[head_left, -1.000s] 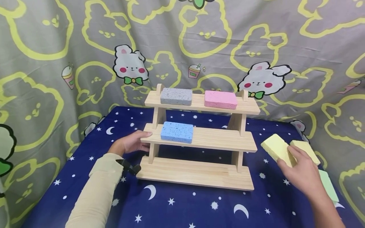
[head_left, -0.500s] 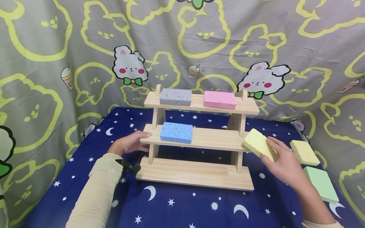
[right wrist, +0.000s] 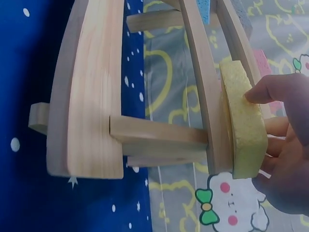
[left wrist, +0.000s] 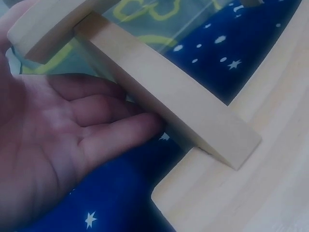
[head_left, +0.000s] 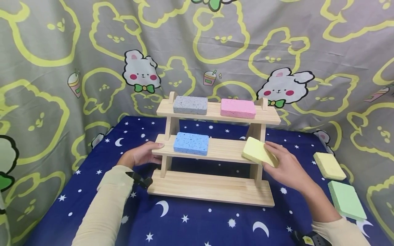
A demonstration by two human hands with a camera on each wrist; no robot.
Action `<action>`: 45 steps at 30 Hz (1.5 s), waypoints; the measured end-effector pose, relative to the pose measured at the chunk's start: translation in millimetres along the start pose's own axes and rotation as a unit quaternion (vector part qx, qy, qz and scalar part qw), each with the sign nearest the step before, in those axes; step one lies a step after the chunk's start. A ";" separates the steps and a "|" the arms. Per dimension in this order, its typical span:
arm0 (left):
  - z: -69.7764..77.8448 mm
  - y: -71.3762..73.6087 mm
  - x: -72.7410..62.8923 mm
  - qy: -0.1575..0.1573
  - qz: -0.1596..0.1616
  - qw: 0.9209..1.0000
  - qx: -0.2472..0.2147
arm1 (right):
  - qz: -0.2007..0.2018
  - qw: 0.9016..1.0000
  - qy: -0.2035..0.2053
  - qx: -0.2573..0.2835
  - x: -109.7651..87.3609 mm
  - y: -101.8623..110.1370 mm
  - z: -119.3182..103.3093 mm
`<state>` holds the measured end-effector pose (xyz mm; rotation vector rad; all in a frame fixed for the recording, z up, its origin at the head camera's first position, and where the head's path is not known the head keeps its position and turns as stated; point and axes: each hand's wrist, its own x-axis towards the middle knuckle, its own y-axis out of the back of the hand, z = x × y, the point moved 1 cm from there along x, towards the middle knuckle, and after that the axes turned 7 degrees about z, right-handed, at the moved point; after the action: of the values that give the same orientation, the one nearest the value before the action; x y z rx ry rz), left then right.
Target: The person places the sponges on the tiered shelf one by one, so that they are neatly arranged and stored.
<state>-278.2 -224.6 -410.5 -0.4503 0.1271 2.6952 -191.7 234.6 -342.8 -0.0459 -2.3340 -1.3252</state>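
A three-tier wooden display shelf stands on the blue cloth. My left hand holds the left end of its middle tier, thumb on top and fingers below. In the left wrist view, those fingers touch the upright under the board. My right hand grips a pale yellow sponge between thumb and fingers, over the right end of the middle tier. In the right wrist view the yellow sponge lies right at that board, slightly askew. A blue sponge sits on the same tier, toward the left.
On the top tier are a grey sponge and a pink sponge. Another yellow sponge and a green sponge lie on the cloth at the right. A patterned curtain hangs behind the shelf.
My right hand has carried the yellow sponge leftward from beside the shelf to the middle tier's right end, uncovering the green sponge. My left hand keeps its place.
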 end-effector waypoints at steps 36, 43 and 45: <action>-2.8 -0.7 -3.4 -0.009 -0.009 1.000 0.000 | -0.105 0.988 0.089 0.071 37.7 -31.5 -10.2; -1.7 -1.5 -3.1 -0.007 -0.004 1.000 -0.005 | -0.114 0.987 0.080 0.078 43.0 -34.4 -13.7; -1.4 -1.6 -3.2 -0.006 -0.004 1.000 -0.004 | -0.114 0.988 0.075 0.079 43.8 -36.2 -14.3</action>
<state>-274.3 -224.5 -410.8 -0.4362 0.1120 2.6918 -234.6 195.1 -348.3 0.3671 -2.3592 -1.1957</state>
